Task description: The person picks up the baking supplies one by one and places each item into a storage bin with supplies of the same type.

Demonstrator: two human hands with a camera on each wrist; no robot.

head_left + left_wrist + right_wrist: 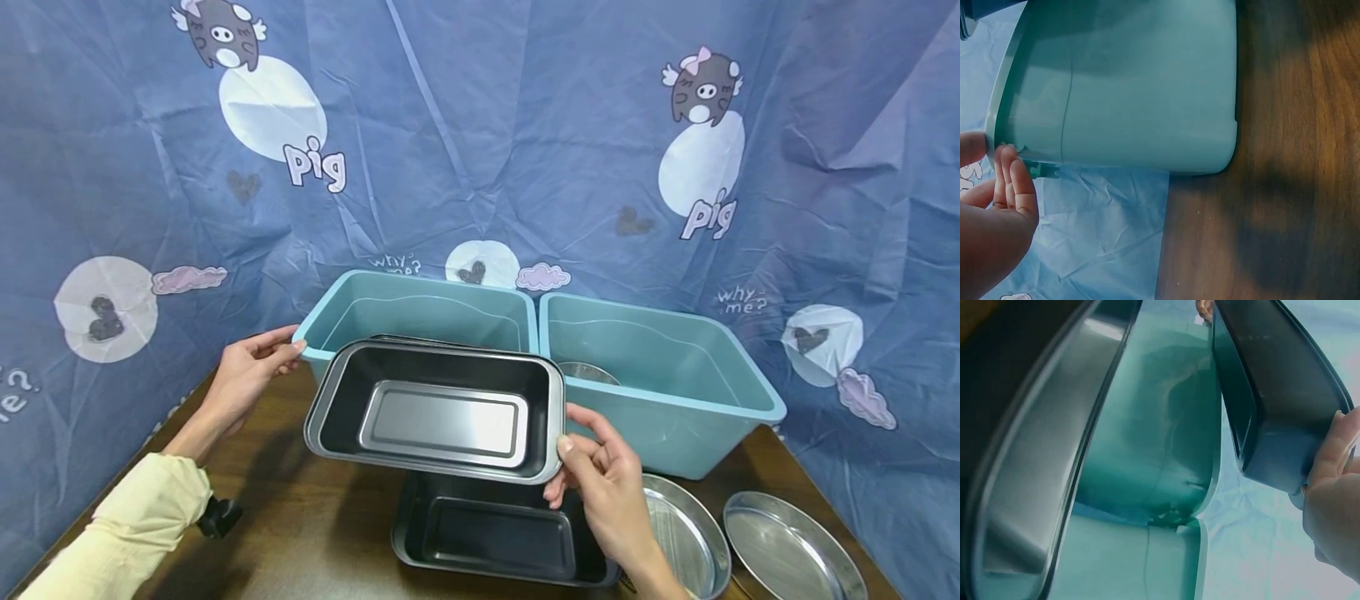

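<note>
A creased blue cloth [480,125] fills the background, behind and on both sides of a brown wooden table [300,533]. Its print shows two dark winged pigs [703,87], white circles [273,108], dark hearts [105,319], pink clouds [189,280], and the words "pig" [315,165] and "why me?" [742,301] in pale letters. The table shows wood grain, with soft shadows [1279,240] across it. Seen from the right wrist, the cloth looks pale and bright.
</note>
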